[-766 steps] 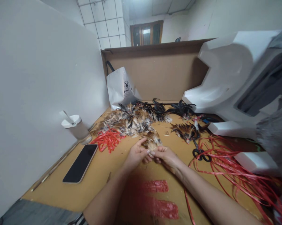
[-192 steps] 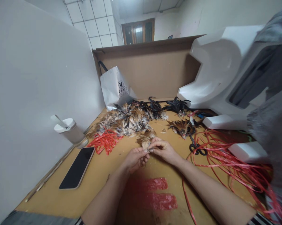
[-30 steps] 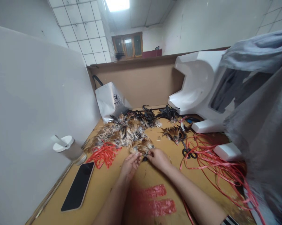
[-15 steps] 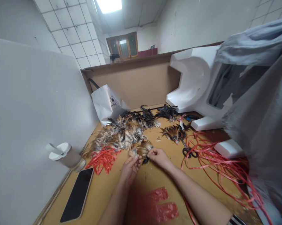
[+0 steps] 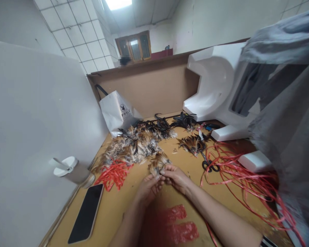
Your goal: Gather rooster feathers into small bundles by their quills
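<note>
A small bunch of brown feathers [image 5: 158, 161] extends beyond my fingertips over the tan table. My left hand [image 5: 150, 187] is pinched at the near end of this bunch. Beside it my right hand [image 5: 176, 176] pinches at the same end, and the fingertips of both hands meet. The quill ends are hidden among the fingers. Behind them lies a big pile of brown, grey and black feathers [image 5: 141, 144]. Cut red strips [image 5: 114, 174] lie at the pile's left front. Another brown feather bunch [image 5: 192, 143] rests to the right.
Black-handled scissors [image 5: 210, 166] and tangled red ribbon [image 5: 247, 178] lie at the right. A phone [image 5: 86, 214] and a lidded cup [image 5: 73, 171] are on the left. At the back stand a silver bag [image 5: 115, 111] and a white foam piece [image 5: 213, 82]. Red patches [image 5: 182, 231] are near me.
My left hand has moved right and my right hand slightly down, so the fingertips now meet. The feather bunch has shifted slightly right with them.
</note>
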A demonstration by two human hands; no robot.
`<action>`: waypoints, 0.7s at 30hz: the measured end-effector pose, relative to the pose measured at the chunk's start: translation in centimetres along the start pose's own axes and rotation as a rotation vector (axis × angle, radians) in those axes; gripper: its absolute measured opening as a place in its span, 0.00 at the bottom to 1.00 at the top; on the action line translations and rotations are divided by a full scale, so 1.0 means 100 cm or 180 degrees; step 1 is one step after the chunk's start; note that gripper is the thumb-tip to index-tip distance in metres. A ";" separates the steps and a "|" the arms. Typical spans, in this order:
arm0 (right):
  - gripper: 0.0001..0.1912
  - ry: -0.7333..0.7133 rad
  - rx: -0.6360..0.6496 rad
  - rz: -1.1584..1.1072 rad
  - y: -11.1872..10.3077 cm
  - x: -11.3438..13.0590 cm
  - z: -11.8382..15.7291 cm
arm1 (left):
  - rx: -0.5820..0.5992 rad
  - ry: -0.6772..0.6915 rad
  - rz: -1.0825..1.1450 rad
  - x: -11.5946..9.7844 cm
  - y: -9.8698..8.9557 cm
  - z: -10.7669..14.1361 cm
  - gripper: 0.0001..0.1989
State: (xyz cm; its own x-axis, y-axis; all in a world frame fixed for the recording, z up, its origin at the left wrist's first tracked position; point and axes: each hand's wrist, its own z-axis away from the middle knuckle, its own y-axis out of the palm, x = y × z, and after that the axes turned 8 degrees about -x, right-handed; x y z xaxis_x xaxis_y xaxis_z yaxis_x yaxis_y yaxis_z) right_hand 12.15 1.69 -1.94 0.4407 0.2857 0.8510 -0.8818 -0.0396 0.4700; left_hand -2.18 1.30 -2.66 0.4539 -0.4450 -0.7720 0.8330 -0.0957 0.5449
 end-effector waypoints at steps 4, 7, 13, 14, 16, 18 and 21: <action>0.13 -0.0037 0.0137 -0.0021 0.001 0.001 0.001 | 0.0031 -0.0073 0.0168 0.000 0.000 0.001 0.07; 0.10 -0.0008 0.0481 -0.0166 -0.002 0.004 0.002 | 0.0035 -0.0166 0.0415 0.000 -0.001 0.001 0.06; 0.09 -0.0028 0.0589 -0.0203 -0.004 0.003 0.001 | 0.0105 -0.0341 0.0582 0.000 -0.005 0.001 0.07; 0.09 -0.0065 0.0531 -0.0178 -0.004 0.002 0.001 | 0.0109 -0.0359 0.0546 0.001 -0.005 0.001 0.07; 0.11 -0.0148 0.0381 -0.0103 -0.004 0.001 0.000 | 0.0090 -0.0344 0.0396 0.001 -0.004 0.002 0.06; 0.12 -0.0198 0.0243 0.0035 -0.005 0.001 -0.002 | 0.0023 -0.0239 0.0165 0.001 -0.003 0.001 0.07; 0.14 -0.0223 0.0150 0.0212 -0.008 0.002 -0.003 | -0.0149 -0.0028 -0.0147 0.001 -0.002 -0.001 0.09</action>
State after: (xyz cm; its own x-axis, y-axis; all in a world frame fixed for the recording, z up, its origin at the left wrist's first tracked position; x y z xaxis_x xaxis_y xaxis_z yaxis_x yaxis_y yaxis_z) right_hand 12.86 2.10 -2.18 0.3935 0.2132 0.8943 -0.9014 -0.1018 0.4209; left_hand -2.29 1.39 -2.87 0.4119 -0.4488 -0.7930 0.8670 -0.0746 0.4926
